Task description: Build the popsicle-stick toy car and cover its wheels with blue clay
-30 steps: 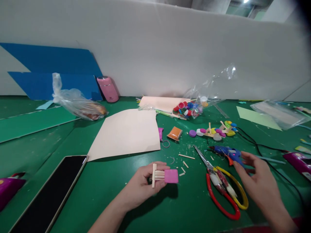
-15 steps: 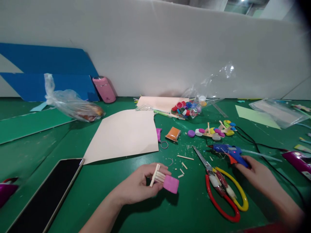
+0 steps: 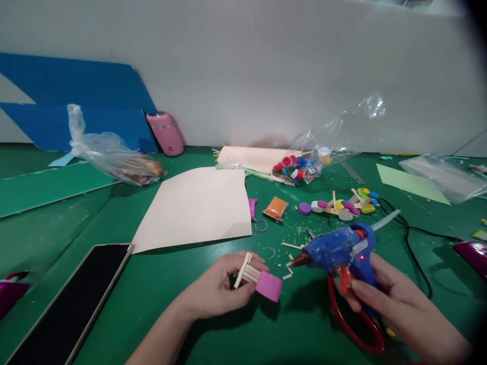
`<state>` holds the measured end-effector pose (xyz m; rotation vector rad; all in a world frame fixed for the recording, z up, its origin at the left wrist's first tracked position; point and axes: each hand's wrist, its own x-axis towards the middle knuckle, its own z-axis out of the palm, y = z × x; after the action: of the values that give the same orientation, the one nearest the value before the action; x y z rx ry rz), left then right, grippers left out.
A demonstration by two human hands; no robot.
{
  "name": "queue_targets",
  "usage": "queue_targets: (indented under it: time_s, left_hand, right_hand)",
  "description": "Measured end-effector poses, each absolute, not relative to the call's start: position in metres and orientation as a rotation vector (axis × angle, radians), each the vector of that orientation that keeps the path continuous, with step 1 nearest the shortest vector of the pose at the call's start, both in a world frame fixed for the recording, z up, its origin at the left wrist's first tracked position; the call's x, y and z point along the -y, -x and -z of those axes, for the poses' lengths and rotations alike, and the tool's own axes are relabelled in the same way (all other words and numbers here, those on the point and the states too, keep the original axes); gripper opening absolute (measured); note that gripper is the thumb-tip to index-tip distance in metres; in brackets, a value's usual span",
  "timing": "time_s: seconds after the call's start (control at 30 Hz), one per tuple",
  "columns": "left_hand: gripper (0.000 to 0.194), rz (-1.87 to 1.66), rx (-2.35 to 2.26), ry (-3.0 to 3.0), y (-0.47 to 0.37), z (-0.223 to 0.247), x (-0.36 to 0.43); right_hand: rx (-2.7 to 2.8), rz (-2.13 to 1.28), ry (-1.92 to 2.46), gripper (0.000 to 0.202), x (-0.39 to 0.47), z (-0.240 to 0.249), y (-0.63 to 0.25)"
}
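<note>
Between the fingers and thumb of my left hand (image 3: 220, 291) is a small stick assembly (image 3: 250, 274), made of short wooden sticks with a crosspiece at one end. A pink block-like piece, perhaps a bottle cap (image 3: 269, 287), sits at its other end. My right hand (image 3: 395, 299) is wrapped round the handle of a blue glue gun (image 3: 338, 248) with an orange-red trigger. Its nozzle points left toward the pink piece, apart from it. A clear glue stick (image 3: 387, 220) juts from its back. Under it lie scissors, with a red handle (image 3: 355, 324) showing and the rest mostly hidden.
Cut stick bits (image 3: 291, 246) lie near the glue gun. A cream paper sheet (image 3: 198, 208), a phone (image 3: 72, 304), an orange clay packet (image 3: 276, 208) and a bottle-cap model (image 3: 346, 205) are around. Behind stand a pink flask (image 3: 166, 134) and a bag of caps (image 3: 297, 167). A black cord (image 3: 407, 243) runs right.
My right hand has lifted the glue gun from the table and brought it left and nearer, over the scissors. My left hand stays almost in place with the stick assembly.
</note>
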<state>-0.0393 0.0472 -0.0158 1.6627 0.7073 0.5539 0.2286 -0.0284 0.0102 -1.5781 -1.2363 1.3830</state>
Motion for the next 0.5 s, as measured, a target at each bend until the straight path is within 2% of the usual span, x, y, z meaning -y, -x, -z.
queue_targets:
  time_s: [0.2,0.5]
  left_hand:
    - [0.025,-0.543,-0.667,-1.699,0.044,0.023,-0.047]
    - [0.03,-0.55,-0.662,-1.743,0.044,0.024,-0.045]
  right_hand:
    - [1.329,-1.186,1.692,0.03,0.026,-0.014,-0.207]
    - [1.386,-1.349,1.664,0.032,0.023,-0.024,-0.202]
